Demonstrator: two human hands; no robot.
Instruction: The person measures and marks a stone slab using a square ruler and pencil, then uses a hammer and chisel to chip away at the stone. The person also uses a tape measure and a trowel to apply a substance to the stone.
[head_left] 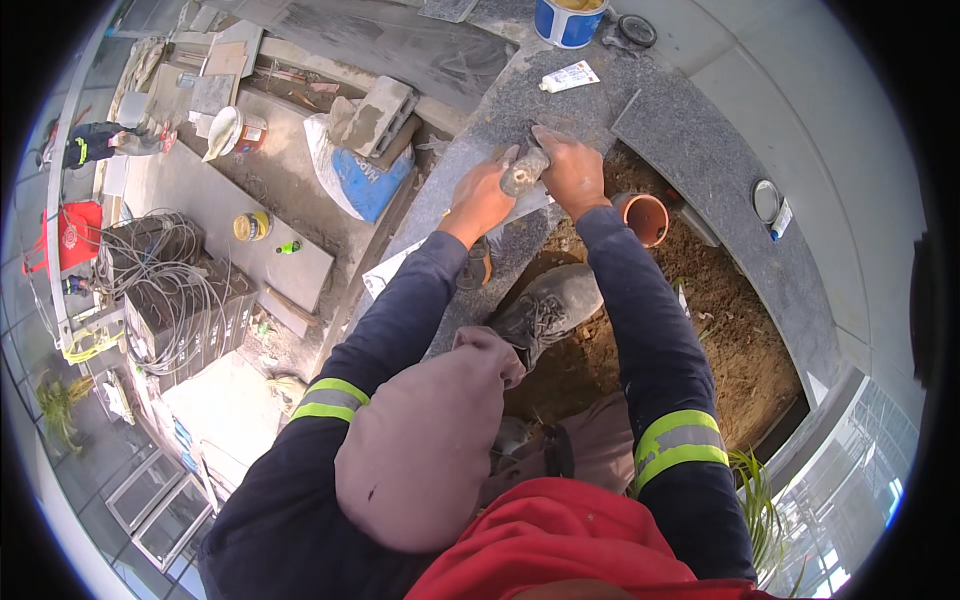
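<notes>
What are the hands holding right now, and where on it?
Both hands grip one small grey, dust-coated object pressed on the dark stone slab: left hand on its left side, right hand on its right. What it is cannot be told.

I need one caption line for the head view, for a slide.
Both hands, left hand and right hand, grip a small grey object on a dark stone slab.
</notes>
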